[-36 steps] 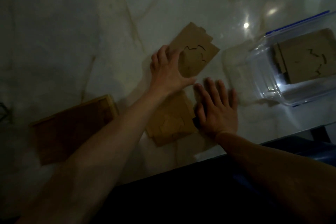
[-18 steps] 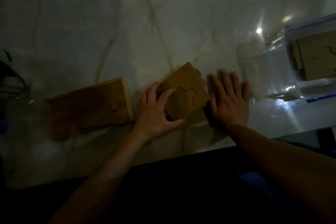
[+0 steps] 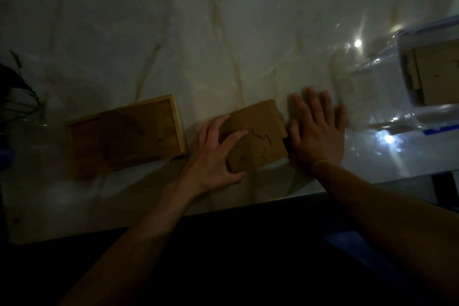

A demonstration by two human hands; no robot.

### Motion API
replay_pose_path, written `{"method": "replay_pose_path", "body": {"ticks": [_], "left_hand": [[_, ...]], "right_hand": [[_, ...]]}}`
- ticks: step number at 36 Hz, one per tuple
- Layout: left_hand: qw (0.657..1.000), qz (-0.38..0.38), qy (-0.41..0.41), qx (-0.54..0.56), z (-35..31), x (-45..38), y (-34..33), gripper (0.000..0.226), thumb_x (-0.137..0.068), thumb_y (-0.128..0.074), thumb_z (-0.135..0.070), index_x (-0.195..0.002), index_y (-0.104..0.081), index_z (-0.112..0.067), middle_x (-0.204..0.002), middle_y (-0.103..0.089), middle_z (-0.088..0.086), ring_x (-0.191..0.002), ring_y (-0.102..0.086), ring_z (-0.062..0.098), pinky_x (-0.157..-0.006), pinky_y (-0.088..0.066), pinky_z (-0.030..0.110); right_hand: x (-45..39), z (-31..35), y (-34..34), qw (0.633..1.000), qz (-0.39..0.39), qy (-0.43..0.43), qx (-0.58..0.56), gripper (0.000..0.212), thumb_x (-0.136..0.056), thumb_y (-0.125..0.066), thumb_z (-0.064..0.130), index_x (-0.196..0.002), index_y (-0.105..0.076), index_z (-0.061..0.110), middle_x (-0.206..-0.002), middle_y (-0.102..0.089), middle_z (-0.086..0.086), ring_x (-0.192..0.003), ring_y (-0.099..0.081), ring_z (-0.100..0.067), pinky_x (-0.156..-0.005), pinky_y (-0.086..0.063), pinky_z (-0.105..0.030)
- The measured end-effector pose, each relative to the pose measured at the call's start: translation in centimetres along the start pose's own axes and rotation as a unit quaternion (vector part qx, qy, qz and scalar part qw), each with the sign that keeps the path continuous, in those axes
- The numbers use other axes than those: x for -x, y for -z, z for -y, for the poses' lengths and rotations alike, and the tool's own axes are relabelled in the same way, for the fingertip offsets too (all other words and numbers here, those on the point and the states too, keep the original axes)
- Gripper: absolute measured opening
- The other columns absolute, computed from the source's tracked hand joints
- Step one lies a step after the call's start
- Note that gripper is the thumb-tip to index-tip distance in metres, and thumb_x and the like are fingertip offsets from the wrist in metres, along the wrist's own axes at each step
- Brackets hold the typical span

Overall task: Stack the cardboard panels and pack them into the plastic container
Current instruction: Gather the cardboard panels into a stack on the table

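The left hand (image 3: 213, 154) has its grip clamped on the cardboard panels (image 3: 258, 139): thumb curled under the near left corner, fingers (image 3: 233, 138) spread over the top sheet. The right hand (image 3: 315, 131) lies flat and open on the tabletop (image 3: 173, 32), fingers together and pointing away, its inner edge pressed against the right side of the stack, gripping nothing.

The panels are plain brown cardboard, roughly rectangular, lying near the front edge of the tabletop between the two hands. At least two sheets show, the upper one offset so that a strip of the one beneath peeks out along the far right edge. Dark curved cut lines, jagged like puzzle seams, run across the top sheet. The light is dim and finer detail is lost.

Just left of the left hand sits a shallow wooden tray (image 3: 178, 119) with a pale raised rim, brown pieces lying inside it. Well to the right, at the picture's edge, stands the clear plastic container (image 3: 407, 97) with blue trim, and more cardboard (image 3: 437, 74) of the same brown lies inside it. The tabletop is glossy pale marble with tan veins and bright glints of reflected light.
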State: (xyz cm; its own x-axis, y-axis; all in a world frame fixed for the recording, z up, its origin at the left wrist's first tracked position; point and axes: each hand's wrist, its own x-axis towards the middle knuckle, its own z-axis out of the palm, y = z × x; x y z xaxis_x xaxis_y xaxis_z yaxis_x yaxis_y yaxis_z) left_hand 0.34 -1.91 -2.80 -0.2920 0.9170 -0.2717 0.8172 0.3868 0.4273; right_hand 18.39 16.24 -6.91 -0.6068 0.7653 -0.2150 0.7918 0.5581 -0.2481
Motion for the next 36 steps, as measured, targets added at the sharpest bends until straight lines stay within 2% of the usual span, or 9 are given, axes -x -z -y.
{"method": "replay_pose_path", "body": {"ticks": [10,16,20,23,26,28,32,34,36], "left_hand": [[1.000,0.015,-0.015,-0.004,0.2,-0.7,0.1,0.095,-0.053,-0.068,-0.062,-0.139,-0.033,-0.041,-0.154,-0.013,0.006,-0.139,-0.016,0.034,-0.110,-0.031,0.053],[0.999,0.032,-0.003,0.004,0.1,-0.5,-0.3,0.095,-0.055,-0.066,-0.061,-0.140,-0.026,-0.043,-0.158,-0.005,0.004,-0.144,-0.005,0.031,-0.110,-0.031,0.057],[1.000,0.019,-0.007,0.007,0.0,0.0,-0.6,0.101,-0.057,-0.063,-0.060,-0.146,-0.016,-0.046,-0.161,0.009,0.000,-0.147,0.012,0.024,-0.112,-0.019,0.056],[1.000,0.005,0.012,0.024,-0.1,0.3,-0.6,0.108,-0.057,-0.064,-0.063,-0.147,-0.005,-0.050,-0.160,0.019,-0.005,-0.147,0.017,0.021,-0.110,-0.010,0.054],[0.995,-0.016,0.063,0.073,-0.4,1.0,-0.5,0.105,-0.062,-0.062,-0.062,-0.147,-0.002,-0.051,-0.160,0.017,-0.008,-0.147,0.011,0.022,-0.113,-0.007,0.048],[0.987,-0.045,0.101,0.116,-0.8,1.5,-0.3,0.096,-0.067,-0.059,-0.058,-0.148,-0.009,-0.044,-0.162,0.005,-0.002,-0.148,0.002,0.022,-0.117,-0.007,0.044],[0.951,-0.120,0.207,0.196,-1.7,2.6,-0.1,0.081,-0.076,-0.060,-0.047,-0.147,-0.031,-0.022,-0.150,-0.029,0.012,-0.141,-0.025,0.025,-0.116,-0.021,0.039],[0.933,-0.132,0.261,0.210,-2.1,2.9,-0.1,0.074,-0.079,-0.067,-0.037,-0.144,-0.038,-0.018,-0.144,-0.034,0.013,-0.136,-0.032,0.025,-0.112,-0.024,0.031],[0.919,-0.124,0.299,0.225,-2.3,3.0,-0.2,0.068,-0.083,-0.070,-0.029,-0.142,-0.041,-0.014,-0.143,-0.036,0.013,-0.132,-0.037,0.026,-0.110,-0.030,0.032]], "right_hand": [[0.0,0.1,0.1,1.000,-0.003,-0.004,-0.001,0.060,-0.094,-0.031,0.046,-0.152,-0.014,0.041,-0.163,-0.008,0.007,-0.150,-0.001,-0.019,-0.119,0.003,-0.048],[0.0,0.1,0.1,1.000,-0.002,-0.004,0.000,0.060,-0.094,-0.029,0.047,-0.151,-0.013,0.041,-0.163,-0.009,0.007,-0.151,-0.001,-0.019,-0.120,-0.001,-0.051],[0.0,0.0,0.0,1.000,-0.001,-0.003,0.006,0.060,-0.093,-0.029,0.048,-0.151,-0.014,0.041,-0.163,-0.010,0.007,-0.150,-0.002,-0.019,-0.119,0.004,-0.046],[-0.1,-0.1,-0.1,1.000,0.004,-0.001,0.010,0.060,-0.094,-0.029,0.049,-0.152,-0.014,0.041,-0.163,-0.009,0.007,-0.150,-0.002,-0.019,-0.118,0.006,-0.043],[-0.1,-0.2,-0.1,1.000,0.013,0.000,0.006,0.060,-0.094,-0.027,0.050,-0.152,-0.012,0.042,-0.163,-0.007,0.008,-0.151,0.000,-0.018,-0.119,0.005,-0.046],[-0.1,-0.3,0.0,1.000,0.020,0.004,0.006,0.060,-0.095,-0.026,0.051,-0.152,-0.011,0.042,-0.163,-0.005,0.008,-0.150,0.003,-0.018,-0.119,0.006,-0.046],[-0.2,-0.3,0.4,1.000,0.029,0.004,-0.006,0.060,-0.094,-0.027,0.052,-0.151,-0.012,0.043,-0.163,-0.007,0.008,-0.150,0.002,-0.017,-0.119,0.005,-0.046],[-0.2,-0.1,1.0,0.999,0.036,0.003,-0.015,0.060,-0.092,-0.028,0.051,-0.150,-0.015,0.044,-0.163,-0.010,0.009,-0.150,0.000,-0.017,-0.120,0.003,-0.047],[-0.2,0.3,1.6,0.998,0.043,-0.006,-0.048,0.061,-0.090,-0.033,0.049,-0.150,-0.022,0.041,-0.163,-0.013,0.009,-0.150,-0.002,-0.017,-0.120,0.001,-0.049]]}}
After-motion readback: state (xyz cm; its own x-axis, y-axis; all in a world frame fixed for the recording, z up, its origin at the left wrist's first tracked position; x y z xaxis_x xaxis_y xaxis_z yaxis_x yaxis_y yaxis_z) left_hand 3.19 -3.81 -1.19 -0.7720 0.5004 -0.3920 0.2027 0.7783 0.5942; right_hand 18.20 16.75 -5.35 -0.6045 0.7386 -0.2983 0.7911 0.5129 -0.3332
